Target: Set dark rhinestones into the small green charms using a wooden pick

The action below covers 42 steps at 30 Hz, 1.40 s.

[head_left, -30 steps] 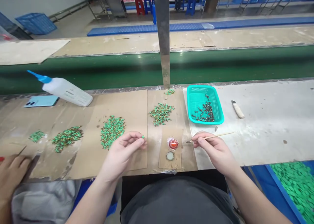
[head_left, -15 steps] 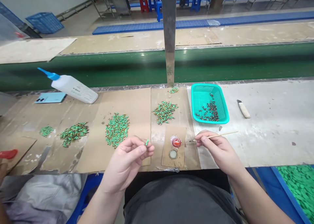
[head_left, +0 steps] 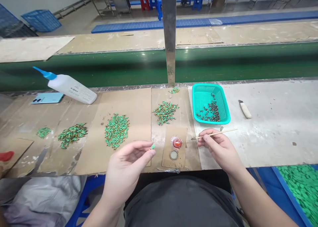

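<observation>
Between thumb and forefinger, my left hand pinches a small green piece, too small to make out fully. My right hand is closed round a thin wooden stick with a dark fine tip, like a small paintbrush, its tip pointing left. Between the hands lies a cardboard piece with a red-filled bottle cap or dish and a round pale disc with a beaded rim. Piles of green-and-gold pieces lie beyond my left hand, one large and one nearer the middle.
A teal basket holds small dark pieces. A utility knife lies to its right. At left are a white squeeze bottle, a light-blue phone and further green piles. A metal post rises at the table's back edge.
My left thumb and forefinger have shifted, and the green piece now sits tilted at their tips. My right hand keeps the stick in nearly the same place. The view has moved slightly.
</observation>
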Each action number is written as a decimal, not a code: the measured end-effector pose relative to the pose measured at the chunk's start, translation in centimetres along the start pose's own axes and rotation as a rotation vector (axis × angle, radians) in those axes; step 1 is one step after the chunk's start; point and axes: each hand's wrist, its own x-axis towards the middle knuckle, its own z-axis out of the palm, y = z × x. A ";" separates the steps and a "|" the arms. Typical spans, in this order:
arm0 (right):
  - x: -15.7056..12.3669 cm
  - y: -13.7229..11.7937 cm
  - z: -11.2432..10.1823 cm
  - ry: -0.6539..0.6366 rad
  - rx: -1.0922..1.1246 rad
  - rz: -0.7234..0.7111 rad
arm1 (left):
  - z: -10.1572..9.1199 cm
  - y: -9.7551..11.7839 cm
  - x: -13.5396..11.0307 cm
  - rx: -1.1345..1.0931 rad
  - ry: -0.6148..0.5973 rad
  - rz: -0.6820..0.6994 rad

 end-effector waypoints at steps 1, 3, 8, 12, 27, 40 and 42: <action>0.1 0.1 0.0 -0.005 0.015 0.005 | 0.0 -0.1 0.0 0.014 -0.002 -0.006; 0.4 0.3 0.1 -0.011 0.036 0.011 | 0.0 -0.5 0.1 0.034 -0.010 -0.022; 1.2 0.9 0.6 0.004 0.039 -0.001 | 0.1 -2.1 0.5 0.056 -0.046 -0.079; 1.7 1.3 1.5 0.008 0.029 -0.002 | 0.6 -3.4 0.4 0.032 -0.142 -0.149; 1.7 2.3 2.6 0.028 -0.029 0.003 | 1.8 -4.4 -0.2 -0.051 -0.232 -0.214; 1.7 1.9 2.6 0.033 -0.035 0.014 | 2.0 -4.3 -0.3 -0.178 -0.249 -0.252; 1.7 1.8 2.6 0.032 -0.032 0.012 | 2.3 -3.8 -0.3 -0.194 -0.244 -0.260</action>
